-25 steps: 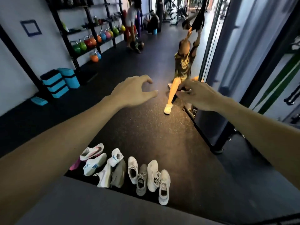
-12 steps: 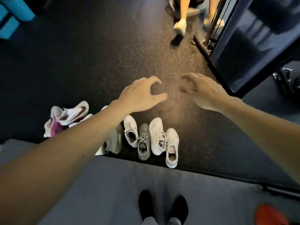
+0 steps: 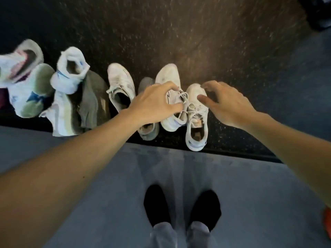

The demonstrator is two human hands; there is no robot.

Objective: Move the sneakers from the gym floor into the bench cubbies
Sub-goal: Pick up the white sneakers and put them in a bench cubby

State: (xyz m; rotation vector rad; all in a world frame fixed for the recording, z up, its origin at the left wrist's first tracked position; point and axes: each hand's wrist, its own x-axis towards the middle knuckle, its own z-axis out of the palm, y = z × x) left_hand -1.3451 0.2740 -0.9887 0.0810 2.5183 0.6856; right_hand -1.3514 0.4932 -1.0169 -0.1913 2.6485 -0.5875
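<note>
We look down on a dark rubber floor (image 3: 206, 33), black with pale speckles, and a warm brownish light falls across its middle and right, fading to near black at the left. Nearer to us lies a blue-grey mat (image 3: 100, 203), smooth and matte, whose straight edge runs across the view against the speckled floor. At the upper right the floor gives way to a duller blue-grey patch (image 3: 311, 83), and a dark shape (image 3: 317, 13) sits in the far corner, too blurred to tell. A bright orange thing (image 3: 327, 224) shows at the right edge on the mat.
</note>
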